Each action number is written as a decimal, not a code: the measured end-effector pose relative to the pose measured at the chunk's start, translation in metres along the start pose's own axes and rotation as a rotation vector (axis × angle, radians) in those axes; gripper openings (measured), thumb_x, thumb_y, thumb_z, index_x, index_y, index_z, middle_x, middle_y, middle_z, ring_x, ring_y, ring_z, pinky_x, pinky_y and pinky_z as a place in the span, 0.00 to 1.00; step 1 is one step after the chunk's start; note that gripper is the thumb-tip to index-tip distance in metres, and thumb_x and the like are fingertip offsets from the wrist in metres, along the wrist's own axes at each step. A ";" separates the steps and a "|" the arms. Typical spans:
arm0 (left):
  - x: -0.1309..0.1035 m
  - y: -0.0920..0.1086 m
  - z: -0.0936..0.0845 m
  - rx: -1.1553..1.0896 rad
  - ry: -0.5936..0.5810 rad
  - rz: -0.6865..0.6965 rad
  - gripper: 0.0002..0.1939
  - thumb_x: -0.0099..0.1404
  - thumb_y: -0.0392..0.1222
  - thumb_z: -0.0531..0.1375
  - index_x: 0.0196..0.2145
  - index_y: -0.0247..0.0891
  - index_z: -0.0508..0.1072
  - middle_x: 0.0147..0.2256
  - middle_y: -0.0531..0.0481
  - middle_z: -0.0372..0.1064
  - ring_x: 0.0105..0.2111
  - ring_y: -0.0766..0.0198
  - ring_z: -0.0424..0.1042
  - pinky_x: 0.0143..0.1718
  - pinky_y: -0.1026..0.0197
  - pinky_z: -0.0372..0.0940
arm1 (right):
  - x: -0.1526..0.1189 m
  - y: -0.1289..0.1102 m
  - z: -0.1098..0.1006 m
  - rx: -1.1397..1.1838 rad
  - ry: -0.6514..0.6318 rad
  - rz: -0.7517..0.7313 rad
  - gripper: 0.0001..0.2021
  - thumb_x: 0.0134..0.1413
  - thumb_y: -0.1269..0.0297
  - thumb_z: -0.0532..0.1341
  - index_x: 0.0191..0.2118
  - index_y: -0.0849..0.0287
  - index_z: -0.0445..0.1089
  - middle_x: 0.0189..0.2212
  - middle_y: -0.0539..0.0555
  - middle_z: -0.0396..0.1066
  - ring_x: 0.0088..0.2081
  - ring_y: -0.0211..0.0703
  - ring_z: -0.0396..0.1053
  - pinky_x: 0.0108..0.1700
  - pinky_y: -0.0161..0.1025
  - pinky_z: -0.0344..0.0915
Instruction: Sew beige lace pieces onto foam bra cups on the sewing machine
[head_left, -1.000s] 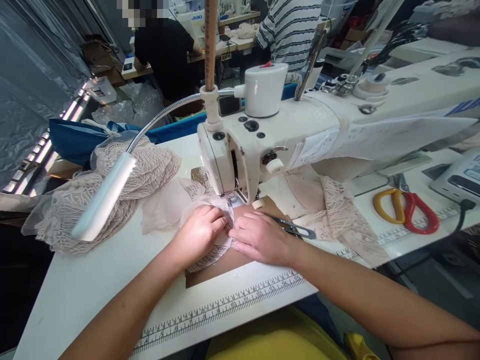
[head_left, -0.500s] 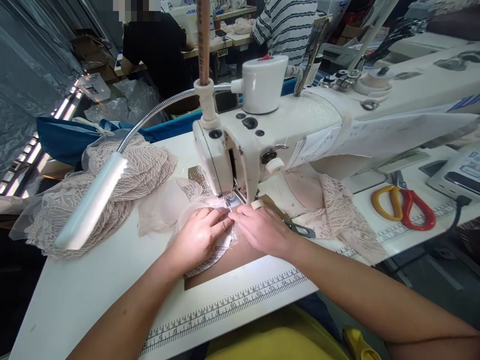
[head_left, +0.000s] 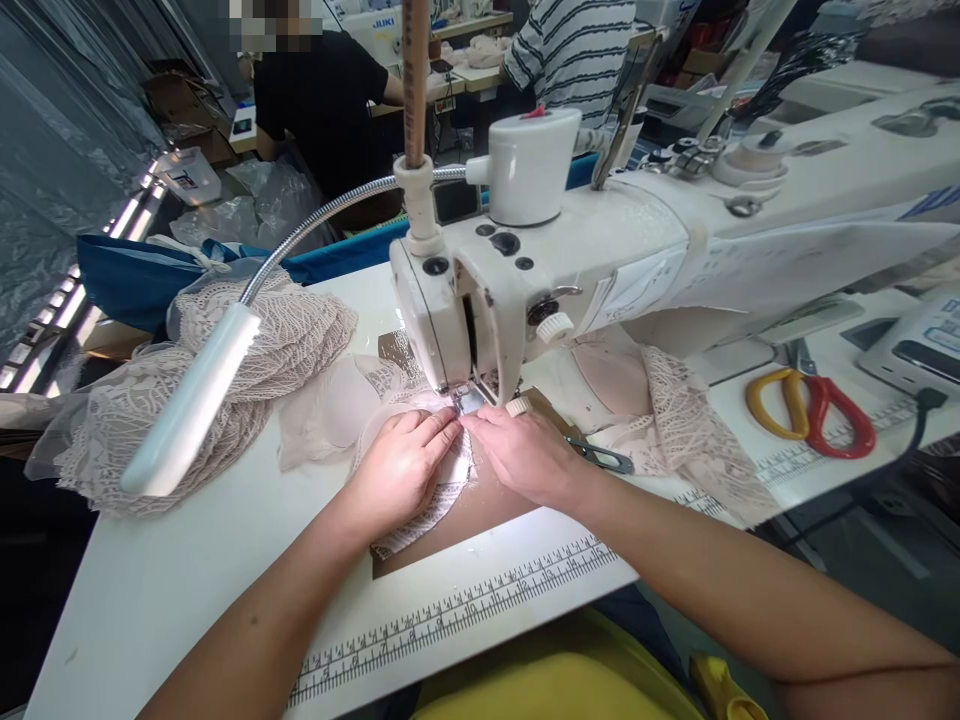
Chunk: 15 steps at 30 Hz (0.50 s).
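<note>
A white sewing machine (head_left: 435,320) stands over the table, its needle area just beyond my fingertips. Beneath it lies a beige lace piece (head_left: 431,512), partly covered by my hands. My left hand (head_left: 401,468) presses on this lace, fingers together and pointing at the needle. Close on its right, my right hand (head_left: 525,452) has its fingers closed at the fabric edge by the presser foot; what they pinch is too small to make out. A sheer cup piece (head_left: 337,405) extends to the left of the machine head.
Lace stacks (head_left: 262,330) lie at the left under a lamp (head_left: 191,405). On the right are lace fabric (head_left: 686,420), scissors (head_left: 829,415) and a control box (head_left: 919,345). A ruler strip (head_left: 465,610) runs along the front edge. Two people sit beyond the machine.
Both hands keep nearly the same places, with the lace shifted slightly beside my left fingers. The person in black has moved an arm outward to the right. The view has shifted a little.
</note>
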<state>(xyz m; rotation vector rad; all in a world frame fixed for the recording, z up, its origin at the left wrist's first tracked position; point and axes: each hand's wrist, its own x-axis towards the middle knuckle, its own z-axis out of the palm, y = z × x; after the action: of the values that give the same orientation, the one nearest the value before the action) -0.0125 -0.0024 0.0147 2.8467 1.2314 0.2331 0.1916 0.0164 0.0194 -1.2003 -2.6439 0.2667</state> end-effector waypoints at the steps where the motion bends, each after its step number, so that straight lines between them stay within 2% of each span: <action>1: 0.000 0.000 0.000 0.006 0.001 0.001 0.22 0.66 0.32 0.50 0.58 0.31 0.65 0.59 0.41 0.62 0.44 0.53 0.64 0.44 0.49 0.65 | 0.000 0.000 0.000 -0.003 -0.002 0.004 0.15 0.58 0.75 0.52 0.46 0.63 0.72 0.32 0.56 0.71 0.33 0.43 0.62 0.31 0.39 0.51; 15: 0.004 -0.005 -0.002 -0.081 0.027 -0.016 0.20 0.68 0.33 0.51 0.57 0.37 0.66 0.57 0.42 0.65 0.52 0.51 0.63 0.50 0.45 0.62 | -0.001 0.003 0.003 0.034 0.034 -0.020 0.14 0.59 0.75 0.51 0.44 0.63 0.72 0.31 0.56 0.70 0.33 0.43 0.62 0.33 0.39 0.52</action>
<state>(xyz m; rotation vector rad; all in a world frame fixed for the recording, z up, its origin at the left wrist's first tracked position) -0.0138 0.0039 0.0168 2.7736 1.2197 0.3146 0.1937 0.0173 0.0155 -1.1573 -2.6099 0.2834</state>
